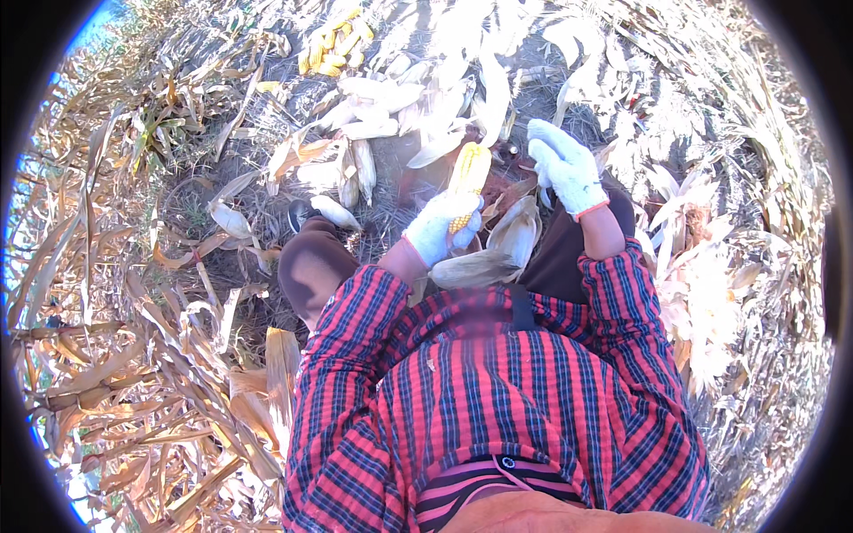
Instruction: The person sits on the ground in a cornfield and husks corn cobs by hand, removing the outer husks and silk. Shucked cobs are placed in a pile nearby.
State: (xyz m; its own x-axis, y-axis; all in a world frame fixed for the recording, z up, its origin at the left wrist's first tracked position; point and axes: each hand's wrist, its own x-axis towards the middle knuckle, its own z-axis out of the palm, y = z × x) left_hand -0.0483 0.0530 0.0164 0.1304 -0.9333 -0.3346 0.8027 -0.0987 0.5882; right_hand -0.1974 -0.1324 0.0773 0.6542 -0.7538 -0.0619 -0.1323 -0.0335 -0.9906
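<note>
My left hand (443,226), in a white knit glove, is closed around the lower part of a bare yellow corn ear (470,166). The ear stands out from the fist, its tip pointing away from me. Up and to the right, my right hand (565,163), also gloved, is apart from the ear, with fingers loosely bent and no object visible in it. The palm side of that hand is hidden. Between my legs, below the hands, lie pale dry corn husks (513,233) and reddish-brown corn silk (496,190).
Several husked yellow ears (336,43) are piled at the far left. Ears still in husks (380,100) lie on the ground ahead. Dry corn stalks (146,373) crowd the left side, and loose husks (700,266) lie heaped on the right. My shoe (301,214) rests beside an unhusked ear (335,212).
</note>
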